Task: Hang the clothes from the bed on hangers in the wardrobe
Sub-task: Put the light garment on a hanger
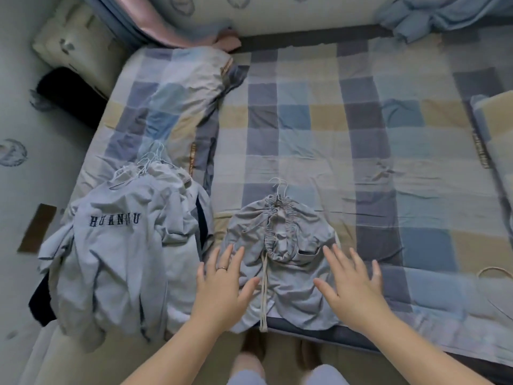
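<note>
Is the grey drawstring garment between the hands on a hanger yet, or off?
On a hanger: white hanger hooks stick out above the gathered waistband of the grey garment, which lies on the bed.

Blue-beige checked bedsheet point(361, 129), pale grey shorts point(291, 273)

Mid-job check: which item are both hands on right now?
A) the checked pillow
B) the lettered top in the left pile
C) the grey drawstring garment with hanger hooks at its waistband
C: the left hand and right hand are spread flat over the two sides of the grey drawstring garment, its hanger hooks poking out at the top.
</note>
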